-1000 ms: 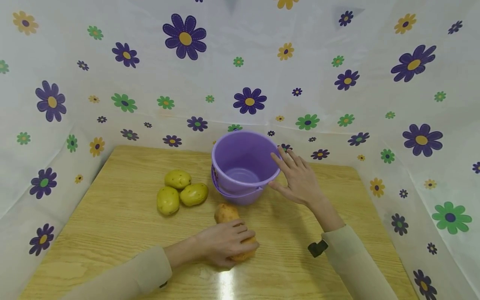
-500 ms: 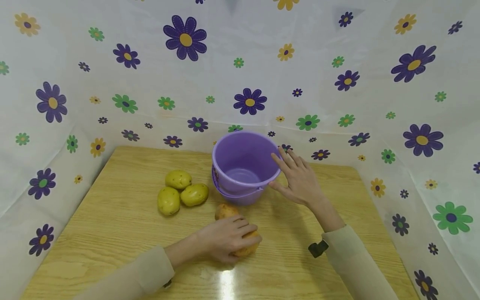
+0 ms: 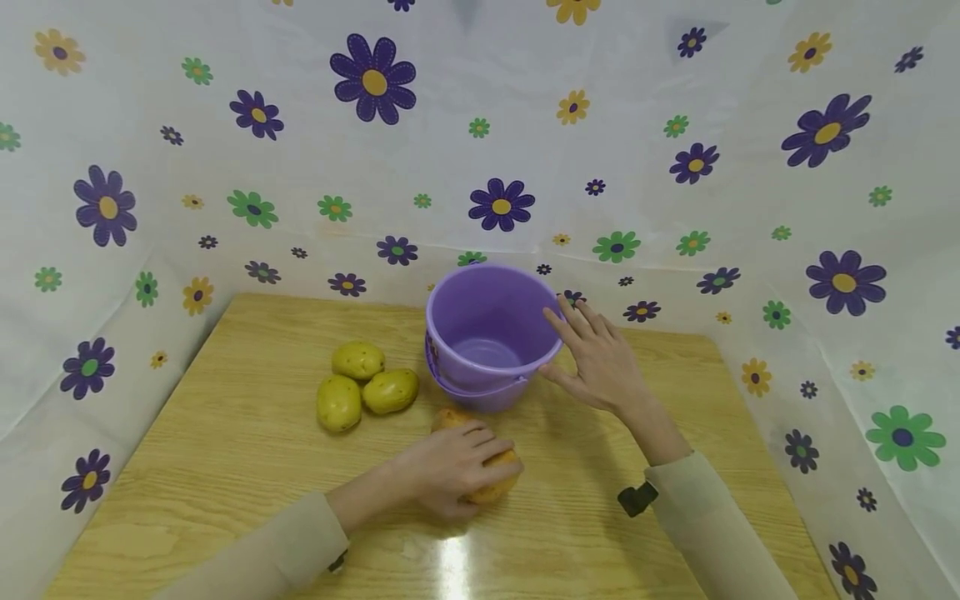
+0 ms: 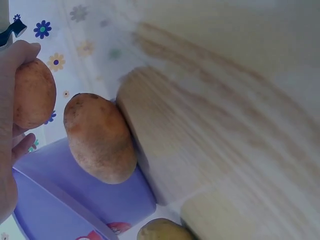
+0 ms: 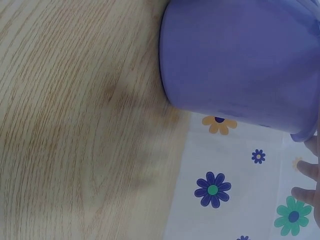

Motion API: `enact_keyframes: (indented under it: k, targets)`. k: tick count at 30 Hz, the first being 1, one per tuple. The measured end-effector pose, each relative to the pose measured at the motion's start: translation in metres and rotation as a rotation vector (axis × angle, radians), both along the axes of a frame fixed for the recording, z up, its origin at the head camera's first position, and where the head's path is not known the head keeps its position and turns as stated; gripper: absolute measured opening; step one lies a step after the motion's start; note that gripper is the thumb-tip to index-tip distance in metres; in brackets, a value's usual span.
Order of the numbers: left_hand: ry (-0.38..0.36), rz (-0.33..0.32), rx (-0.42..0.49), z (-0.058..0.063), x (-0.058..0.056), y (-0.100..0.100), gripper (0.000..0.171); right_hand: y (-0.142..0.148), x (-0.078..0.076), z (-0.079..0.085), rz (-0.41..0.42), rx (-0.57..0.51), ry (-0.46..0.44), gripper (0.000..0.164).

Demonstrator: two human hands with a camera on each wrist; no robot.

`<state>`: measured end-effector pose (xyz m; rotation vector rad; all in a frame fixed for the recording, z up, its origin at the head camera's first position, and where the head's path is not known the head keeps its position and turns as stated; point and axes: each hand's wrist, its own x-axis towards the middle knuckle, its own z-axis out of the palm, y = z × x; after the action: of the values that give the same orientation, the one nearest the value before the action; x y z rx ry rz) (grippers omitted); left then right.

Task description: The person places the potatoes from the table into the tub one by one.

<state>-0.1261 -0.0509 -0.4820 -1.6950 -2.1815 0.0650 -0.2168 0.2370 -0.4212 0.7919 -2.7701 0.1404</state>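
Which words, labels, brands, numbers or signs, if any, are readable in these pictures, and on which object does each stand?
None can be read.
Purple plastic bucket: the red-patched print on its side is cut off and too unclear to read.
White flower-patterned sheet: printed flowers, no legible writing.

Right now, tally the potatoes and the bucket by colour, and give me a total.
Yellow-green potatoes: 3
Orange-brown potatoes: 2, one of them in the left hand
Purple bucket: 1
Total: 6
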Motion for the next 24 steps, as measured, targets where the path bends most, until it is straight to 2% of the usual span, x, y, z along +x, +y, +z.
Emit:
enact_keyframes:
  k: [7, 14, 21, 24]
  targets:
    - [0.054, -0.010, 0.030, 0.006, -0.004, -0.002, 0.072, 0.000, 0.001, 0.002, 0.000, 0.006, -0.015, 0.091]
    - [0.105, -0.025, 0.021, 0.016, -0.010, -0.001, 0.072, 0.001, 0.000, 0.002, -0.001, 0.009, -0.018, 0.092]
    - [0.137, -0.052, 0.081, 0.031, -0.015, -0.003, 0.072, 0.001, 0.000, 0.001, 0.002, 0.014, -0.016, 0.095]
    - [0.156, -0.045, 0.098, 0.039, -0.018, -0.005, 0.072, 0.001, 0.000, 0.001, 0.004, 0.013, -0.011, 0.095]
